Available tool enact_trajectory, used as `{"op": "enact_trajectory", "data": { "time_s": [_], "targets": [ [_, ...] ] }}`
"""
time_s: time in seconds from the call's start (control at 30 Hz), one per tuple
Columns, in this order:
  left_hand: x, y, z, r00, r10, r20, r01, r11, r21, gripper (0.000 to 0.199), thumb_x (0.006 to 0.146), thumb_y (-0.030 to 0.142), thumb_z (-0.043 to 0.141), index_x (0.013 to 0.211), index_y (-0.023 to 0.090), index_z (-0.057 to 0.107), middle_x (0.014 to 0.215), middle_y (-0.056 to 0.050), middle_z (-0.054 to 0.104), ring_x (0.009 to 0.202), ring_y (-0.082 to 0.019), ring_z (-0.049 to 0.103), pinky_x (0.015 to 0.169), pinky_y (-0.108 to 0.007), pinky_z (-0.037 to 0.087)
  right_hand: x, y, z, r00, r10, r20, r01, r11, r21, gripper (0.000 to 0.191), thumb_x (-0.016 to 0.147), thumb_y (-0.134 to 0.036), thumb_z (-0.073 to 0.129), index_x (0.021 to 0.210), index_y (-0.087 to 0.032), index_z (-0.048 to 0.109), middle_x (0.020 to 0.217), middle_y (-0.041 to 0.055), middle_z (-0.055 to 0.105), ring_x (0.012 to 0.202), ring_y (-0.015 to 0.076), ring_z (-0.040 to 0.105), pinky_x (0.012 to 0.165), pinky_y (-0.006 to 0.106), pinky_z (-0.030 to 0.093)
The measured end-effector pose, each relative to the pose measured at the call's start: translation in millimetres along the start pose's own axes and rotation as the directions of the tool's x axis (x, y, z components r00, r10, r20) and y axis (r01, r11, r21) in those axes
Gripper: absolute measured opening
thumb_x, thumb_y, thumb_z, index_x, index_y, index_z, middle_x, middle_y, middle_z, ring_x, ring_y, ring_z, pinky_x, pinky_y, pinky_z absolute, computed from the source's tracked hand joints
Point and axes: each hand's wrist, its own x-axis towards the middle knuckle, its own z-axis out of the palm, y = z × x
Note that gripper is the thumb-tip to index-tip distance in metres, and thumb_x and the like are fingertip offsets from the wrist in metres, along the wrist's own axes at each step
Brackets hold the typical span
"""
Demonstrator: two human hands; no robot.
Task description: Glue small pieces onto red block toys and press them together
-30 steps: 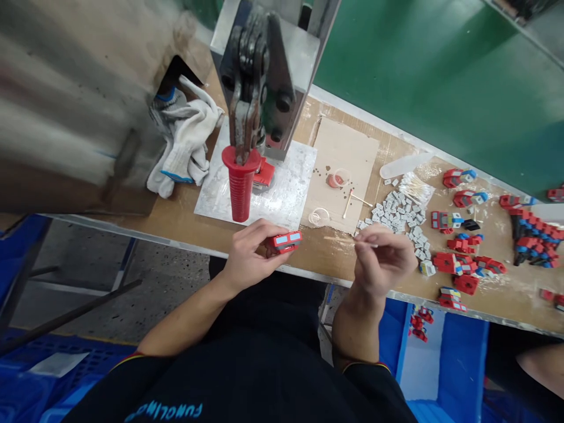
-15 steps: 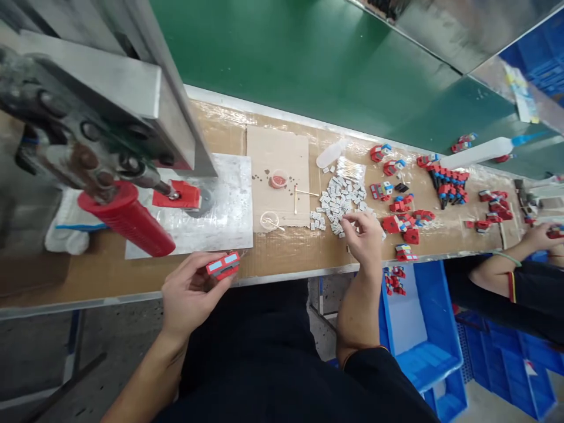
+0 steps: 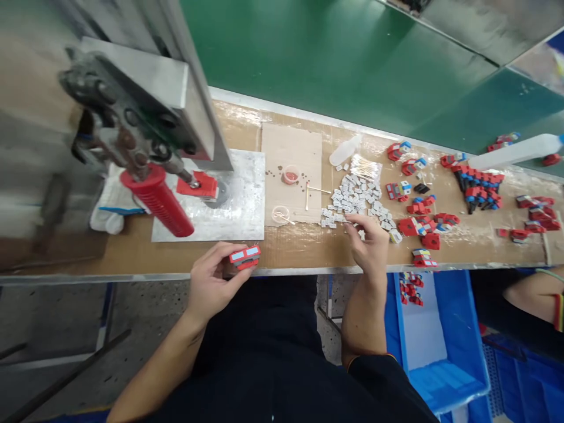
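Note:
My left hand (image 3: 215, 285), at the bench's front edge, grips a red toy part (image 3: 245, 257) with two pale-blue rectangles on its upper face. The fingers are closed around its side. My right hand (image 3: 369, 242) is at the near edge of a heap of small grey printed pieces (image 3: 352, 194). Its thumb and forefinger are pinched together; whatever lies between them is too small to make out. Left of the heap, cotton swabs (image 3: 307, 200) and a small cup of red liquid (image 3: 291, 174) rest on a cardboard sheet (image 3: 293, 141).
A toggle press with a red handle (image 3: 158, 202) stands at left, a red part (image 3: 200, 186) under its plunger. Several red-and-blue toy parts (image 3: 409, 226) lie to the right. A blue crate (image 3: 445, 376) sits below the bench. Someone's arm (image 3: 535, 294) shows at far right.
The view has swung left, so the bench appears farther right. My right fingertips have shifted slightly left along the heap and pinch closer. The left hand keeps the red toy part.

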Motion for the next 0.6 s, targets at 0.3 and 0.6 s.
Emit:
{"op": "enact_trajectory", "data": {
  "time_s": [0.3, 0.6],
  "targets": [
    [-6.4, -3.5, 4.8, 1.0, 0.008, 0.01, -0.007, 0.996, -0.084, 0.038, 0.089, 0.019, 0.08, 0.127, 0.022, 0.079, 0.113, -0.009, 0.077, 0.094, -0.019, 0.08, 0.076, -0.026, 0.068, -38.1, -110.3, 50.5, 0.945, -0.29, 0.15, 0.125, 0.746, 0.654, 0.027, 0.1, -0.015, 0.069, 0.114, -0.033, 0.083, 0.087, 0.0027, 0.078, 0.075, 0.0186, 0.073, 0.065, 0.032, 0.061],
    [-20.0, -15.4, -2.6, 0.959, 0.276, -0.063, -0.276, 0.961, 0.019, 0.052, 0.094, 0.026, 0.085, 0.143, 0.029, 0.068, 0.117, -0.008, 0.082, 0.103, -0.022, 0.083, 0.087, -0.032, 0.071, -59.3, -127.3, 86.4, 0.915, -0.082, 0.395, -0.258, 0.635, 0.728, 0.023, 0.099, -0.03, 0.076, 0.119, -0.027, 0.066, 0.082, -0.0023, 0.073, 0.066, 0.0126, 0.068, 0.058, 0.024, 0.057]
  ]
}}
